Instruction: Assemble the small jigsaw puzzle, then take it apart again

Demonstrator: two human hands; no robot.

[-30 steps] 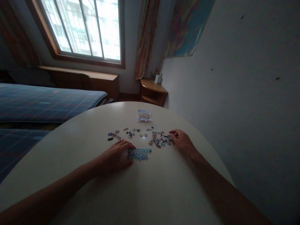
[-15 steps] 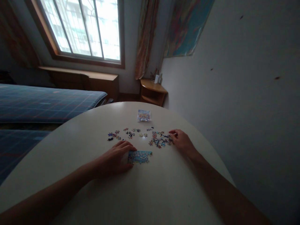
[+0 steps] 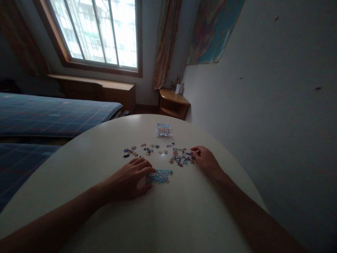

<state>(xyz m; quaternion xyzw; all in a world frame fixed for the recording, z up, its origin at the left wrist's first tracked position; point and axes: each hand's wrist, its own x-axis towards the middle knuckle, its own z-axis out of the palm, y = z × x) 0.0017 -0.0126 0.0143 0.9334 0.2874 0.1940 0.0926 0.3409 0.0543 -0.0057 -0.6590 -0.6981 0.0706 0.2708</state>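
Observation:
On a round white table (image 3: 168, 214), my left hand (image 3: 130, 179) lies flat with fingers stretched out, its fingertips touching the left edge of a small joined blue puzzle section (image 3: 160, 176). My right hand (image 3: 206, 160) rests at the right side of a heap of loose puzzle pieces (image 3: 181, 156), thumb and forefinger pinched at the heap's edge; what they hold is too small to make out. More loose pieces (image 3: 143, 150) are scattered in a row to the left of the heap.
A small printed picture card (image 3: 163, 129) lies farther back on the table. Beyond the table are a blue plaid bed (image 3: 52, 114), a wooden corner shelf (image 3: 173, 102), a window and a grey wall close on the right.
The joined blue section has slid slightly under my left fingertips. My right hand stays at the heap. The view has shifted a little.

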